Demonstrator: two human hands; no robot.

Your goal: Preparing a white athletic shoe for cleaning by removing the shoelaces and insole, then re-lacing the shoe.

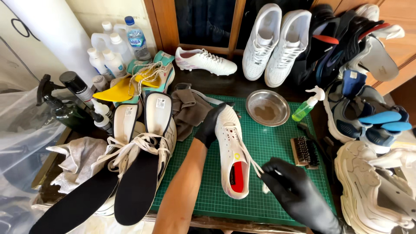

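A white football boot (230, 149) with a red insole lies on the green cutting mat (268, 143), toe pointing away from me. My left hand (209, 125), in a black glove, grips the boot's toe end from the left side. In its own black glove, my right hand (291, 184) pinches a white lace (252, 161) that runs from the boot's opening toward the lower right. The boot's matching partner (204, 60) lies on its side at the back of the table.
A steel bowl (268, 107), a green spray bottle (306, 106) and a brush (304, 151) sit right of the boot. Two white shoes with black insoles (134, 151) and a grey cloth (188, 108) lie left. Bottles (113, 52) stand back left; more shoes (277, 41) crowd the back and right.
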